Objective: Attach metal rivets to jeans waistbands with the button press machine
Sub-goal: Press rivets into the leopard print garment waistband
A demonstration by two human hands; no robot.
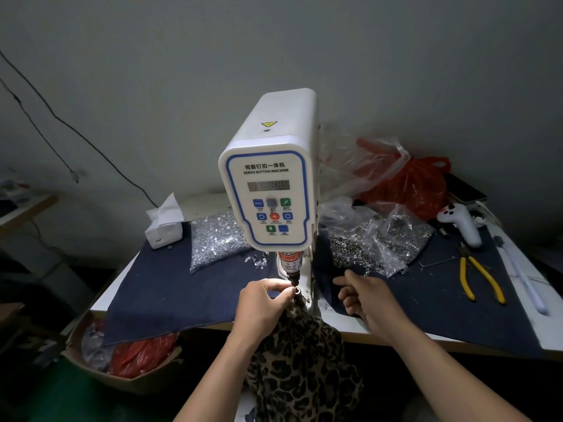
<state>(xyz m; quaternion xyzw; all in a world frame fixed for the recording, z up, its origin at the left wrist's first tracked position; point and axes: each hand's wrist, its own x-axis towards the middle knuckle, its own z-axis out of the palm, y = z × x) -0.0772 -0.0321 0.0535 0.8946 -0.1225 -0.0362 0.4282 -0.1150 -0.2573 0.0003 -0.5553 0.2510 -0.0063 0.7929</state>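
Servo button machine (271, 190) stands upright at the middle of the counter (524, 284), its punch pointing down at the lower die (296, 290) just beneath its head. Leopard-print garment (300, 357) hangs off the counter's front edge below the machine, its top edge drawn up to the die; no denim jeans are seen in hand, only this printed fabric. Left hand (262, 303) sits at the die just in front of the machine, fingers (281, 292) curled and pinched at the fabric edge or a small metal piece there; which of the two cannot be told. Right hand (364, 295) hovers to the right of the machine, fingers loosely curled with the forefinger extended toward the die, holding nothing visible. Loose rivets (356, 251) lie in a pile and in clear bags to the right of the machine; a bag of silver parts (213, 239) lies to its left. Yellow-handled pliers (478, 278) rest further right of the machine. Judgement: the current piece looks to be at the loading and aligning stage, not yet pressed. No set rivet can be made out on the fabric. Remaining: seat the parts, clear the fingers from under the punch, trigger the press, check the set.
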